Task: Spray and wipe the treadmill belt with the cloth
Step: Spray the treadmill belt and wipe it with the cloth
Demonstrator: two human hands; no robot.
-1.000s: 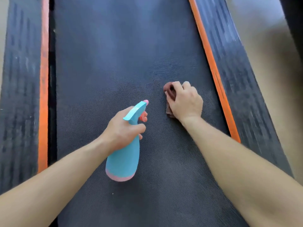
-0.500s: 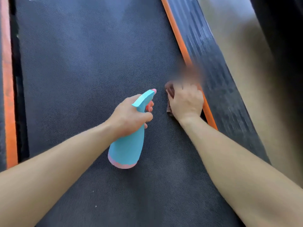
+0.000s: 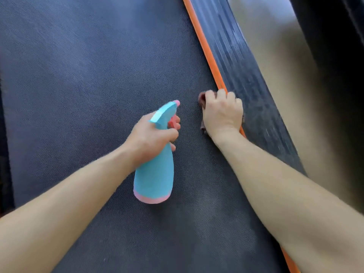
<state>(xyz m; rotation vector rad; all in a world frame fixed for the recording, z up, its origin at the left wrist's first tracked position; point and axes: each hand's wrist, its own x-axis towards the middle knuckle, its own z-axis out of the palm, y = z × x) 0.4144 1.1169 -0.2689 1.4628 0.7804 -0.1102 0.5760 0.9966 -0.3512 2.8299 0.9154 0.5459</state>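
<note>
Lying under fingers point(image 3: 221, 95) of right hand point(image 3: 222, 115), cloth point(image 3: 202, 98), at edge of belt point(image 3: 98, 75)

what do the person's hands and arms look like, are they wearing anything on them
Nothing is worn on either. The left hand and right hand are bare, with no gloves, and no rings show on the fingers in view. The left forearm and right forearm are bare too, with no sleeve, watch or wristband showing as far as the edge of the picture.

Cloth point(image 3: 202, 99) under right hand point(image 3: 222, 115), belt point(image 3: 88, 75) edge.
</note>
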